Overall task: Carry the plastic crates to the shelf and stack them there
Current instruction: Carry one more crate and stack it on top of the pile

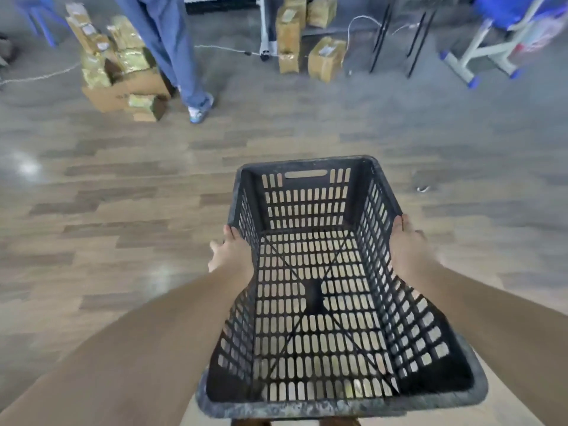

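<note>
Black plastic crate (319, 290) held up in front of the body, above the wood-patterned floor (123, 210), open side up, nothing inside. Slotted walls and slotted base, floor visible through the holes; a handle slot in the far wall. Left hand (232, 252) pressed against the outside of the left wall, thumb hooked over the rim, fingers mostly hidden behind the wall. Right hand (407, 241) clamped on the right wall's rim in the same way, fingertips at the rim's edge. Both bare forearms stretched forward along the crate's sides. Near rim scuffed and grey, low in the view, close to the body.

Farther off, on the floor: an open cardboard box (123, 84) with gold-coloured packets piled in and around it, another person's blue trouser legs (172, 50) and a shoe just beside it. More brown packages (310, 38) stacked near a metal stand, a white cable trailing across the floor. Blue-footed frame (485, 53) at upper right. Whole view slightly blurred.
</note>
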